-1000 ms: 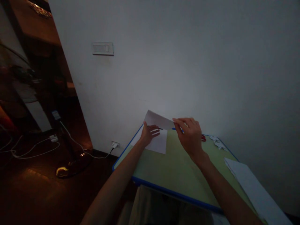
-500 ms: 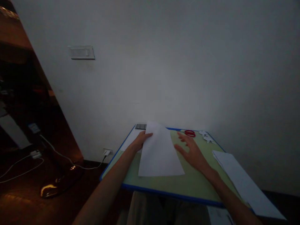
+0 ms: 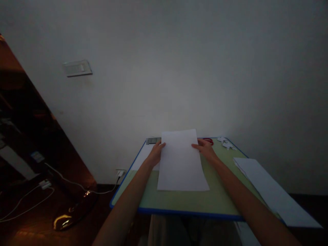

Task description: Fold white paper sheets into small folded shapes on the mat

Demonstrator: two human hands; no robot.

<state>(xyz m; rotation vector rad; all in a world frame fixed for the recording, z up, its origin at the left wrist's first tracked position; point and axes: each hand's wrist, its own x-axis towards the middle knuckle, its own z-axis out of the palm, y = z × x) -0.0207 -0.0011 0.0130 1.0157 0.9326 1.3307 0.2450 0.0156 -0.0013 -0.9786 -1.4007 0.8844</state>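
Observation:
A white sheet of paper [image 3: 181,167] is held between my two hands above the pale green table [image 3: 189,201], its far end raised. My left hand [image 3: 155,152] grips the sheet's left edge, thumb on top and fingers beneath. On the opposite edge, my right hand [image 3: 206,149] pinches the paper the same way. Just behind the right hand lie red-handled scissors [image 3: 208,140], partly covered by it. Another white sheet [image 3: 140,160] lies flat on the table by my left hand.
Paper scraps [image 3: 227,143] lie at the table's far right corner. A stack of white paper [image 3: 271,191] overhangs the right edge. A dark object with a grey grid pattern [image 3: 153,140] sits at the back left. The wall [image 3: 179,68] stands right behind; a plugged-in charger [image 3: 120,174] is at left.
My right hand, open and apart from the sheet before, has moved to its right edge and taken hold. The paper's far end is now straightened. The camera view has tilted slightly.

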